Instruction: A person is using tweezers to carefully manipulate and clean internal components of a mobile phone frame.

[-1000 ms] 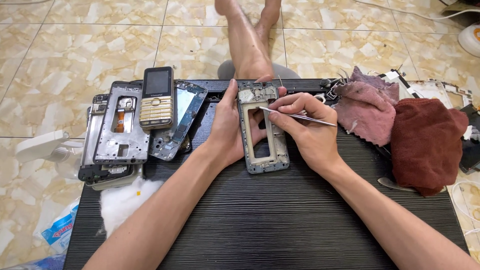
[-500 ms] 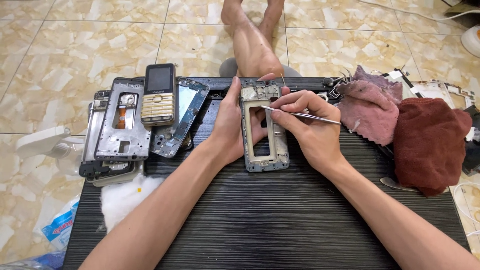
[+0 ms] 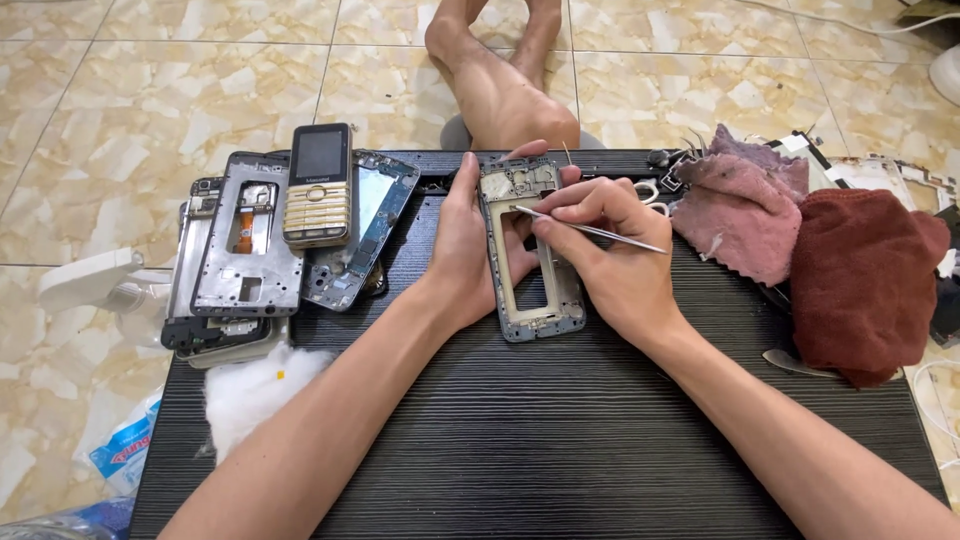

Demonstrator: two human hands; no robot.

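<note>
A bare phone frame (image 3: 540,295) lies on a black ribbed board (image 3: 560,440). My left hand (image 3: 470,250) grips the frame's left edge, thumb and fingers wrapped around its top. My right hand (image 3: 610,260) pinches a thin metal tool (image 3: 600,230) like a pen. The tool's tip touches the upper part of the frame.
Several stripped phone frames (image 3: 245,245) are stacked at the board's left, with a gold keypad phone (image 3: 318,185) on top. White cotton (image 3: 260,385) lies below them. A pink cloth (image 3: 745,205) and a dark red cloth (image 3: 860,280) sit right. My legs (image 3: 495,80) stretch over the tiled floor.
Both hands and the frame stay in place. The metal tool's tip shifts only slightly on the upper frame.
</note>
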